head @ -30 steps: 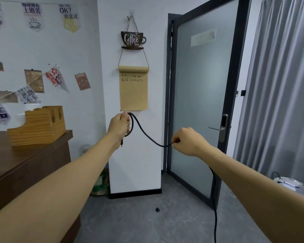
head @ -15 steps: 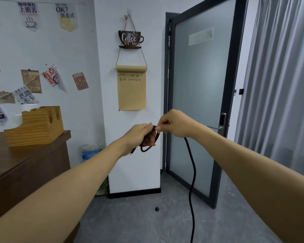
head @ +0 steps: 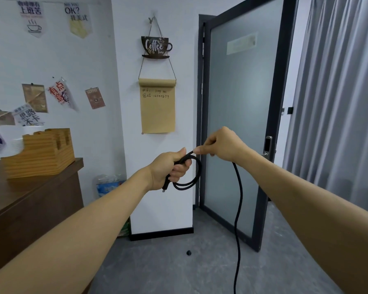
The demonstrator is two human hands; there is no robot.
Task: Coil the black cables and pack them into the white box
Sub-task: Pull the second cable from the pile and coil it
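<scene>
Black cable [head: 239,200]: our left hand [head: 168,169] grips its coiled loops; our right hand [head: 222,145] pinches the strand alongside. Its tail leaves the frame's bottom edge above open floor [head: 179,270].

Matt black cable [head: 238,200], finely braided like cloth, with a small metal plug tip below the left hand [head: 168,169]. Pale, ridged, unvarnished wood on the organiser [head: 38,153]; under it, dark wood-grain worktop [head: 30,200] with a dull sheen. Right of the organiser, brown kraft paper roll [head: 157,107], frosted glass door [head: 232,124] in a matt grey frame, brushed metal handle [head: 268,145], soft grey cloth curtain [head: 338,102].
</scene>
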